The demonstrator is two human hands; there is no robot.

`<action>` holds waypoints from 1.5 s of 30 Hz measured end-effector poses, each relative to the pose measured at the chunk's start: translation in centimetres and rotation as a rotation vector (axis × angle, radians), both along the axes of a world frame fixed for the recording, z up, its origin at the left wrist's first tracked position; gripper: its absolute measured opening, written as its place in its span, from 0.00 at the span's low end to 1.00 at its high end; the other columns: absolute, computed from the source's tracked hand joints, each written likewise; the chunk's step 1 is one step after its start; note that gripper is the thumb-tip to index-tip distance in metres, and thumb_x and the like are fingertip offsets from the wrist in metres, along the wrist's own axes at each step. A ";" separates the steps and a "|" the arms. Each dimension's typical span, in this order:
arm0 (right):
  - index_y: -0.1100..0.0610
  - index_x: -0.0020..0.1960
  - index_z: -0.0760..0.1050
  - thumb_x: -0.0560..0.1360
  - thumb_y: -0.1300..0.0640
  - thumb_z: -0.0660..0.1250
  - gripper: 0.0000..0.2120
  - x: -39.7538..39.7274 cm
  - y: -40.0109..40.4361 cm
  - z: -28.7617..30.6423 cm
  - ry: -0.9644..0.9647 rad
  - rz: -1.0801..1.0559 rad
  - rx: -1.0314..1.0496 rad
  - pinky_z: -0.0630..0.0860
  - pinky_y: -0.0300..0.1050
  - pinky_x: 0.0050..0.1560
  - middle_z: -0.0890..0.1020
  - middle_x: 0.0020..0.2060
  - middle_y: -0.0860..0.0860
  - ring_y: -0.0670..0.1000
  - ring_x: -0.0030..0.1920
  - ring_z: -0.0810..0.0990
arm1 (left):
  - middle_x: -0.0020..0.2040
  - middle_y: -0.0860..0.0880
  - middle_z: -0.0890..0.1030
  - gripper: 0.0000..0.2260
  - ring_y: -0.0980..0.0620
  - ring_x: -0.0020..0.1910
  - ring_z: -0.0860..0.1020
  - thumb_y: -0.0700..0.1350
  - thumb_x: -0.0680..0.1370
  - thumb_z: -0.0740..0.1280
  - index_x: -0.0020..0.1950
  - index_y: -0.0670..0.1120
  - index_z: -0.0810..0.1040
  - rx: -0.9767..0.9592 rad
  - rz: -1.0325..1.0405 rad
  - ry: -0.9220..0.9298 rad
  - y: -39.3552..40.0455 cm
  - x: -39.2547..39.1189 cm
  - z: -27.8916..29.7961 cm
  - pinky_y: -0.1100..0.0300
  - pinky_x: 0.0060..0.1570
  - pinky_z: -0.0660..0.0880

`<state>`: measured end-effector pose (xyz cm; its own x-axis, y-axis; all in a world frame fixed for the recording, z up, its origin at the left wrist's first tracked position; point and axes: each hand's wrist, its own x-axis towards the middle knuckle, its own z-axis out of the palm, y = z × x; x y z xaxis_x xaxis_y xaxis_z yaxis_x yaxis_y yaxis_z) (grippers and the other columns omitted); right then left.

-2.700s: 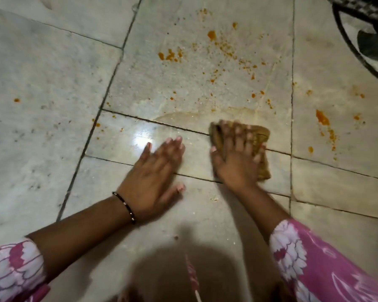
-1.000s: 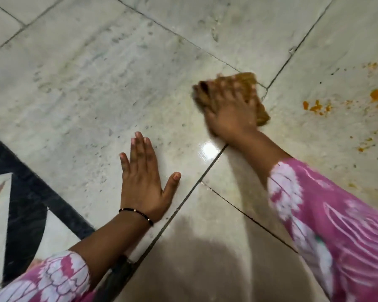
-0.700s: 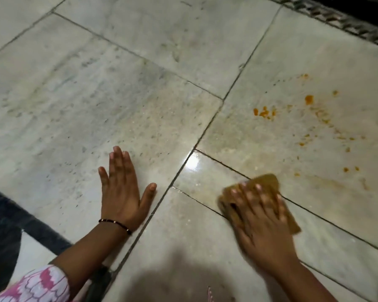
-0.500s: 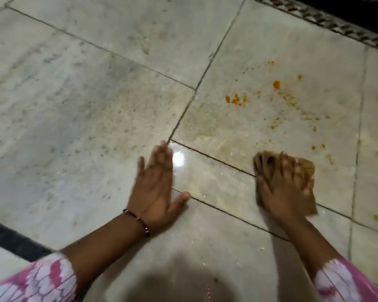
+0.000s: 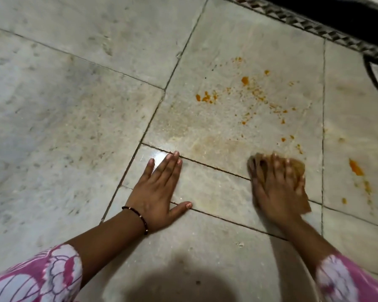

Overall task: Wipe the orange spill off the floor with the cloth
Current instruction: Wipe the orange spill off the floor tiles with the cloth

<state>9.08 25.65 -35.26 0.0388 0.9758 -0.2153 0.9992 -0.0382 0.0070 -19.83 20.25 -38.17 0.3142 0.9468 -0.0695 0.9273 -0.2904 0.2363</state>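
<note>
My right hand (image 5: 274, 186) presses flat on a brown, stained cloth (image 5: 297, 167) on the pale marble floor (image 5: 74, 105); most of the cloth is hidden under the fingers. Orange spill spots (image 5: 206, 98) are scattered over the tile beyond the cloth, with more orange blobs (image 5: 356, 167) on the tile to the right. A wet, faintly yellow smear (image 5: 207, 142) lies between the hands. My left hand (image 5: 158, 192) rests palm down on the floor to the left, fingers spread, holding nothing.
A patterned dark border strip (image 5: 314, 22) and a black area run along the top right. A curved black object (image 5: 374, 77) shows at the right edge. My shadow (image 5: 183, 280) falls on the tile at the bottom.
My right hand swept the cloth from the left tile back toward me and then to the right, near the orange spots. My left hand shifted right and stays flat on the floor.
</note>
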 end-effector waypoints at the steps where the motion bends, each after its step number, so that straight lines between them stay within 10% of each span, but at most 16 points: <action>1: 0.46 0.76 0.38 0.77 0.39 0.42 0.31 -1.3 2.3 -0.2 0.000 -0.058 0.001 0.40 0.65 0.71 0.43 0.77 0.49 0.54 0.76 0.40 | 0.78 0.43 0.48 0.40 0.48 0.77 0.45 0.68 0.76 0.48 0.77 0.40 0.48 0.002 0.003 -0.002 0.0 0.0 0.0 0.45 0.73 0.46; 11: 0.41 0.76 0.47 0.76 0.42 0.50 0.30 -2.9 -0.4 0.3 0.098 0.556 0.018 0.44 0.55 0.73 0.56 0.75 0.44 0.51 0.75 0.52 | 0.78 0.43 0.48 0.42 0.48 0.77 0.46 0.69 0.75 0.50 0.77 0.40 0.48 -0.035 0.018 -0.018 0.0 0.0 0.4 0.47 0.73 0.46; 18: 0.54 0.76 0.57 0.70 0.46 0.48 0.35 -5.1 -1.6 -0.8 0.030 0.075 0.027 0.50 0.71 0.69 0.60 0.75 0.56 0.60 0.74 0.57 | 0.78 0.44 0.49 0.41 0.48 0.77 0.47 0.69 0.75 0.50 0.77 0.41 0.49 -0.007 0.023 -0.015 -0.1 0.0 0.1 0.47 0.73 0.46; 25: 0.47 0.76 0.34 0.70 0.30 0.38 0.39 -6.9 5.7 3.3 -0.016 0.715 -0.223 0.49 0.57 0.72 0.43 0.77 0.46 0.52 0.76 0.45 | 0.78 0.43 0.52 0.41 0.47 0.77 0.49 0.68 0.75 0.51 0.77 0.40 0.51 -0.047 0.021 0.004 0.1 -0.1 0.6 0.45 0.72 0.50; 30: 0.59 0.73 0.60 0.71 0.32 0.52 0.41 3.7 4.1 5.1 -0.275 0.912 -0.180 0.66 0.61 0.57 0.69 0.68 0.62 0.63 0.60 0.74 | 0.78 0.41 0.51 0.39 0.45 0.77 0.50 0.67 0.77 0.49 0.77 0.39 0.51 -0.074 -0.036 0.025 0.3 0.0 1.0 0.45 0.71 0.50; 36: 0.49 0.75 0.59 0.67 0.35 0.58 0.39 3.7 -0.1 0.8 -0.048 0.891 -0.024 0.54 0.71 0.60 0.71 0.68 0.54 0.62 0.65 0.69 | 0.77 0.38 0.53 0.37 0.44 0.76 0.52 0.66 0.78 0.48 0.77 0.39 0.53 0.050 -0.327 0.034 3.7 3.7 2.3 0.46 0.71 0.48; 40: 0.37 0.73 0.47 0.67 0.34 0.52 0.36 9.2 4.3 1.5 -0.048 0.370 -0.099 0.59 0.68 0.61 0.57 0.76 0.49 0.66 0.70 0.58 | 0.76 0.37 0.55 0.40 0.39 0.76 0.52 0.68 0.76 0.46 0.76 0.38 0.56 0.102 -0.558 0.079 6.6 10.6 3.9 0.43 0.70 0.50; 45: 0.48 0.69 0.67 0.64 0.39 0.57 0.35 12.1 -1.9 1.3 -0.020 0.268 -0.032 0.75 0.66 0.42 0.78 0.60 0.57 0.67 0.52 0.77 | 0.76 0.37 0.43 0.40 0.42 0.76 0.42 0.68 0.77 0.42 0.77 0.38 0.45 -0.062 -0.202 -0.074 5.4 20.7 1.6 0.43 0.70 0.45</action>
